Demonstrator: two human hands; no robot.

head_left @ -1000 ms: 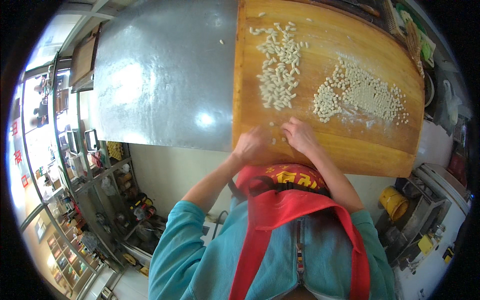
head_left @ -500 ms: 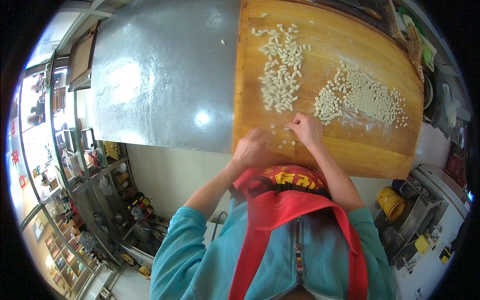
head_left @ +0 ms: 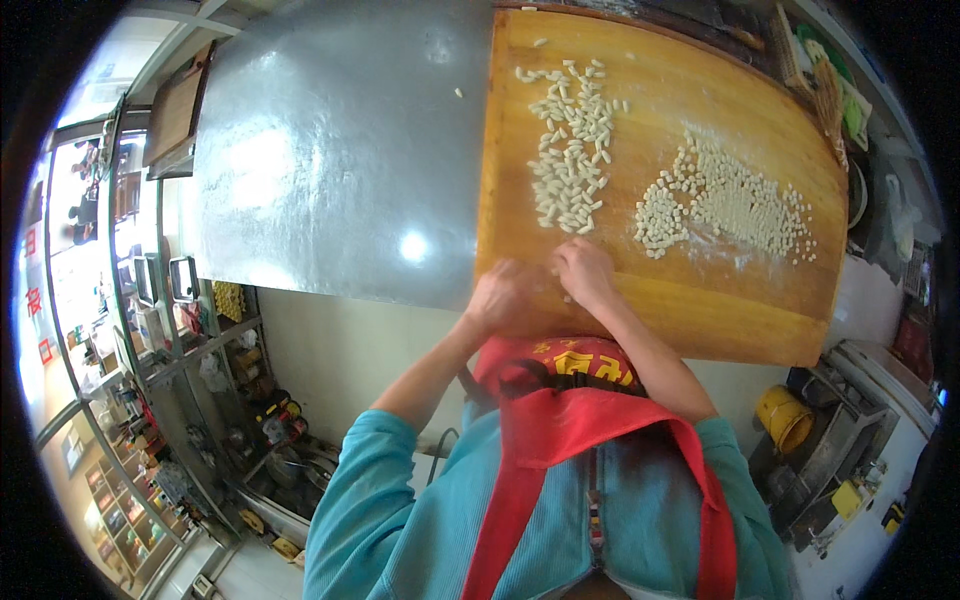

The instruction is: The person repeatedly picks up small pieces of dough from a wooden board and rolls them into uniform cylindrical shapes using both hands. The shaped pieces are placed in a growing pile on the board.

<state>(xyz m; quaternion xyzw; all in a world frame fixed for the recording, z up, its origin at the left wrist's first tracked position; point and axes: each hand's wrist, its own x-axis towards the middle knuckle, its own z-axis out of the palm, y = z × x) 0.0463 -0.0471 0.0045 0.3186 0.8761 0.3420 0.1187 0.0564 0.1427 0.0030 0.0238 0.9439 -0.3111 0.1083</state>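
My left hand (head_left: 503, 292) is over the near left edge of the wooden board (head_left: 720, 310), fingers curled downward and smeared by motion. Just right of it, my right hand (head_left: 585, 270) has its fingertips pinched together close to the wood; whatever is between them is too small to make out. A small pale dough piece (head_left: 567, 298) lies beneath my right wrist. Beyond my hands spreads a pile of finger-shaped dough pieces (head_left: 570, 150). Farther right lie many small cut dough pieces (head_left: 745, 195), with flour dusted around them.
A shiny metal tabletop (head_left: 330, 170) adjoins the board on the left, with one stray dough piece (head_left: 458, 92) on it. Baskets and a brush (head_left: 830, 100) line the far right edge. A yellow bucket (head_left: 784, 418) stands low at the right. My red apron (head_left: 580, 425) meets the near edge.
My right hand has shifted left and slightly down, closer to my left hand. Several loose dough pieces seen between my hands before are now gone or covered. The view has tilted slightly.
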